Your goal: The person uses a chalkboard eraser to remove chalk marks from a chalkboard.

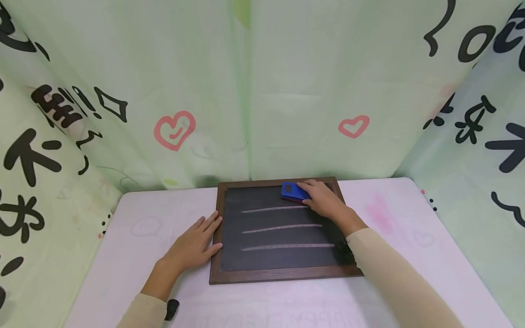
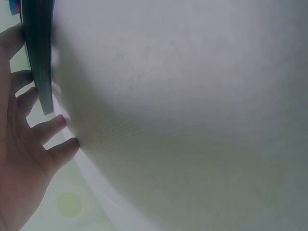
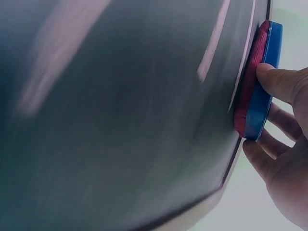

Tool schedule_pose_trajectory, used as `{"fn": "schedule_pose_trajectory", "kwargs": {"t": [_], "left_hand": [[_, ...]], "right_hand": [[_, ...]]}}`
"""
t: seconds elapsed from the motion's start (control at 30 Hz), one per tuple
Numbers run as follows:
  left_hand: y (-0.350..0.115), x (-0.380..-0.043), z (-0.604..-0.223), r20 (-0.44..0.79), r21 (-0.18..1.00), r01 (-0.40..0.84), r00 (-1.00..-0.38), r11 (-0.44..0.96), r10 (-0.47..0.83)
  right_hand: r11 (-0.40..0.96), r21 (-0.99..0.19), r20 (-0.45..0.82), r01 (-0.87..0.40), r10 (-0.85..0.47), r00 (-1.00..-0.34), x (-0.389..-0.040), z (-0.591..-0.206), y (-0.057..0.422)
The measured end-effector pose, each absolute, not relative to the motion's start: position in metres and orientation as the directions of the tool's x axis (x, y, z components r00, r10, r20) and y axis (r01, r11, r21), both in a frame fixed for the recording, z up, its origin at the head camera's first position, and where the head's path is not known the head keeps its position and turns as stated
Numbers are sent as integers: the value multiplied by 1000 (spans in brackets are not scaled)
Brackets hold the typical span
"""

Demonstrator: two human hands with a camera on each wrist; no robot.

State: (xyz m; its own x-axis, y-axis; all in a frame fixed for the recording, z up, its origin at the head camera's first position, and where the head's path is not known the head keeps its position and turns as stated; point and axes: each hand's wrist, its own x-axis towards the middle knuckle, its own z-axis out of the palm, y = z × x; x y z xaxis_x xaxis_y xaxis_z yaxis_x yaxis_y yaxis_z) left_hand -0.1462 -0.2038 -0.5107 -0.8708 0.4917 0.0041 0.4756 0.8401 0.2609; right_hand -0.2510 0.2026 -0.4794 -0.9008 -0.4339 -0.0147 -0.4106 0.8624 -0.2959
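A small blackboard (image 1: 275, 259) with a brown wooden frame (image 1: 279, 274) lies on the table. Three pale pink chalk lines (image 1: 288, 247) run across its dark surface, one above another. Near the board's top edge, my right hand (image 1: 326, 200) grips a blue eraser (image 1: 292, 190) between thumb and fingers. The right wrist view shows its red felt pad (image 3: 251, 79) against the board, beside the farthest chalk line. With fingers extended and spread, my left hand (image 1: 193, 246) rests against the left side of the frame; in the left wrist view its fingertips touch the frame's edge (image 2: 38, 53).
The table (image 1: 156, 218) has a white-pink cover with faint pink stains. Pale green curtains (image 1: 287, 114) with hearts and black lettering hang behind it and on both sides. The board's far edge lies close to the back curtain.
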Motion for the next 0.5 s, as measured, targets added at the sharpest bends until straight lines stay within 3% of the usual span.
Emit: {"fn": "schedule_pose_trajectory", "kwargs": {"t": [0.5], "left_hand": [[-206,-147,-515,2,256,476,-871,841,492]], "right_hand": [[854,-279,-101,-440,-482,-871,-267,-481,141]]}}
